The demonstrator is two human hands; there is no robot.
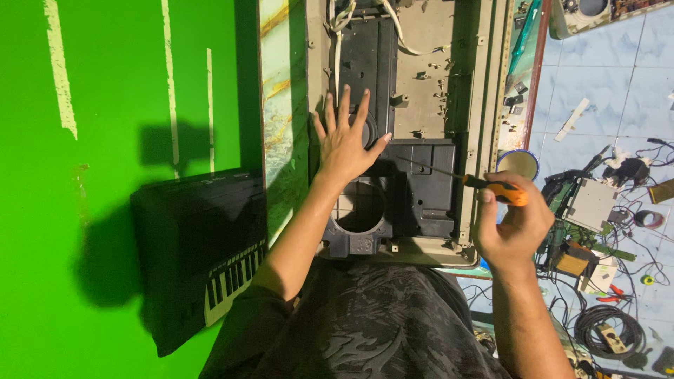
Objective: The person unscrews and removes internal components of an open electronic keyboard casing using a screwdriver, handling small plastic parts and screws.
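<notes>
Left hand (344,144) lay flat, fingers spread, palm down on the dark plastic inner panel (421,186) of an opened device chassis (428,77); nothing pinched, grip fully open. Fingertips pointed far, the thumb angled right towards a round opening in the panel. Near the wrist a large circular cutout (361,208) showed a pale grid behind it.

Right hand (511,224) was closed round a screwdriver (484,184), grip pressed on the orange handle, thumb on top. The thin metal shaft ran left and slightly far from the handle, its tip over the dark panel at about mid-chassis, just right of the left thumb; whether the tip touched a screw could not be told.

The chassis sat on a tabletop with a marbled surface (284,105), beige frame around the dark parts, white cables (404,38) looping at the far end. Left of the tabletop stood a black keyboard instrument (203,253) against a green wall (105,84). A small round tin (518,163) with a blue rim stood just right of the chassis, near the screwdriver handle. On the tiled floor (597,84) at right: circuit boards, a coil of black cable (605,326), red-handled pliers (609,293), and loose wires.
</notes>
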